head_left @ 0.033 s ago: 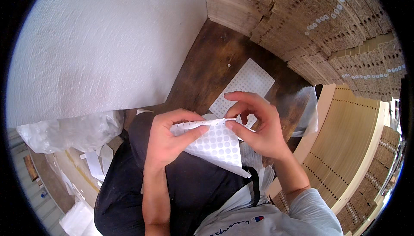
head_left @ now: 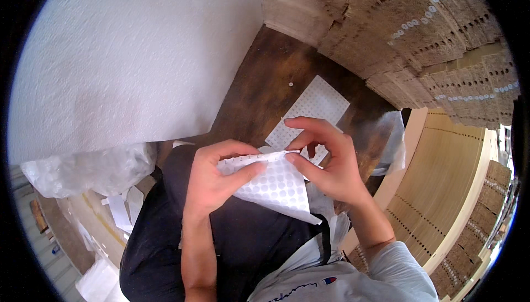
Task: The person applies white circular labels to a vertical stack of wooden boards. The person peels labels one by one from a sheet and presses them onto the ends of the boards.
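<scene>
Above my lap I hold a white sheet of round grey stickers [head_left: 276, 187], its upper edge folded over. Thumb and fingers of my left hand [head_left: 212, 178] are closed on the folded edge at the sheet's left. Near the right end of that fold, my right hand [head_left: 331, 161] pinches the edge with thumb and fingertip, its index finger raised and curled. Whether a single sticker sits in this pinch is too small to tell. Beyond my hands, a second sticker sheet [head_left: 317, 100] lies flat on the dark brown surface, partly covered by my right hand.
Stacked boards with drilled edges [head_left: 370, 26] rise at the far right, some holes carrying round white dots. Pale drilled panels [head_left: 441, 175] stand on the right. A large white foam sheet [head_left: 127, 54] fills the left, above clear plastic wrap [head_left: 94, 169]. One small white dot [head_left: 291, 84] lies on the brown surface.
</scene>
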### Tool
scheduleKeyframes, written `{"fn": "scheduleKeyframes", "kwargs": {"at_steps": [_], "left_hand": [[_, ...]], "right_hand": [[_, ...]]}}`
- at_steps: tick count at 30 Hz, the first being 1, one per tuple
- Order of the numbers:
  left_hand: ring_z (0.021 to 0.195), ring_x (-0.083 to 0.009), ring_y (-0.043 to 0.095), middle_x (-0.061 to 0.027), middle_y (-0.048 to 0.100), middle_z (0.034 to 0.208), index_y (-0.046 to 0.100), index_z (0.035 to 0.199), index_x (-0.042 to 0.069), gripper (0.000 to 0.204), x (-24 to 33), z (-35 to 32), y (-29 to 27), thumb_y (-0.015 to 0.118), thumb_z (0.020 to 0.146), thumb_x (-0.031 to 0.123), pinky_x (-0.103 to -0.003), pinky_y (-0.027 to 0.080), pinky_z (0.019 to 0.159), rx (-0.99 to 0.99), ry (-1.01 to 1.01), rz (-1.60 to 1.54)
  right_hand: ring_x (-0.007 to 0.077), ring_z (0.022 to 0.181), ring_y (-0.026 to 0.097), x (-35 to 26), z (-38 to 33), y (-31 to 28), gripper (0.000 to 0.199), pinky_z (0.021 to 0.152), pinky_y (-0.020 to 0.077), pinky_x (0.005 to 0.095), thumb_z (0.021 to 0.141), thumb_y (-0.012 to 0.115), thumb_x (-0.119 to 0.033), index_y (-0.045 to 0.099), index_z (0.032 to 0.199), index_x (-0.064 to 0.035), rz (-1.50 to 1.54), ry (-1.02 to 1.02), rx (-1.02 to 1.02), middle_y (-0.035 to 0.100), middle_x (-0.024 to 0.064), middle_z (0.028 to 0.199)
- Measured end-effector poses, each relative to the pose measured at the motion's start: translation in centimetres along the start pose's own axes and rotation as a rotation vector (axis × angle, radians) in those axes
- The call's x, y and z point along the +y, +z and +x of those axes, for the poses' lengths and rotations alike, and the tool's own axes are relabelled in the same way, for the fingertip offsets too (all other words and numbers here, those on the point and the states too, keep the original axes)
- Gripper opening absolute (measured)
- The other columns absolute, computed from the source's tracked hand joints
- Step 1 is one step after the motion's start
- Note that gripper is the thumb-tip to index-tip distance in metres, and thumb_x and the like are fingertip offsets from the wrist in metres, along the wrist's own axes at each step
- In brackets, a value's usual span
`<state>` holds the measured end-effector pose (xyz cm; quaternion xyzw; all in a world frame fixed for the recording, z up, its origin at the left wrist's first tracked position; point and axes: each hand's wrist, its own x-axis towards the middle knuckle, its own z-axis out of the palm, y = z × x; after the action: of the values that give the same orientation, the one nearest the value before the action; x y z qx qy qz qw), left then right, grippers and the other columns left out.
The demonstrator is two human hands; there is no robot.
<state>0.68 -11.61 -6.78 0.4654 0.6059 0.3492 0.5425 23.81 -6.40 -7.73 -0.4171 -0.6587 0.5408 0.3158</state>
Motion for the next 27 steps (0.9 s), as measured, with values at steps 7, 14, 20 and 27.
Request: {"fn": "scheduleKeyframes", "kwargs": {"at_steps": [7,14,20,27], "left_hand": [[0.083,-0.0135,0.068,-0.0112,0.074,0.086,0.073,0.094,-0.006,0.014,0.0,0.8,1.5,0.072,0.086,0.006,-0.028,0.052,0.079,0.067,-0.079,0.151],[0.075,-0.0104,0.064,-0.008,0.071,0.08,0.071,0.091,-0.005,0.009,-0.7,1.2,3.0,0.073,0.085,0.001,-0.026,0.05,0.072,0.089,0.054,0.213],[0.076,-0.0106,0.063,-0.008,0.071,0.08,0.07,0.091,-0.006,0.012,-1.3,1.9,4.3,0.073,0.086,0.004,-0.026,0.049,0.073,0.028,0.11,0.224],[0.077,-0.01,0.063,-0.0075,0.071,0.081,0.071,0.093,-0.006,0.013,-2.9,1.1,4.1,0.071,0.089,0.006,-0.026,0.049,0.074,0.092,0.097,0.266]], "right_hand": [[0.0258,0.095,0.067,1.9,0.3,0.3,0.047,0.078,0.0541,0.0368,0.08,0.069,-0.012,0.067,0.127,-0.0082,-0.73,-0.579,0.143,0.068,0.0089,0.106],[0.0217,0.086,0.065,2.0,-0.3,-0.4,0.041,0.077,0.0533,0.0347,0.076,0.066,-0.014,0.068,0.115,-0.0031,-0.775,-0.67,0.047,0.062,0.006,0.093],[0.0212,0.082,0.067,3.8,-1.6,-0.7,0.037,0.067,0.0551,0.032,0.075,0.069,-0.014,0.068,0.11,-0.0027,-0.774,-0.665,0.058,0.064,0.0061,0.091],[0.0194,0.082,0.069,7.1,-3.2,-5.1,0.034,0.07,0.0576,0.0311,0.075,0.071,0.009,0.066,0.106,-0.0033,-0.255,-0.275,0.475,0.069,0.0103,0.093]]}}
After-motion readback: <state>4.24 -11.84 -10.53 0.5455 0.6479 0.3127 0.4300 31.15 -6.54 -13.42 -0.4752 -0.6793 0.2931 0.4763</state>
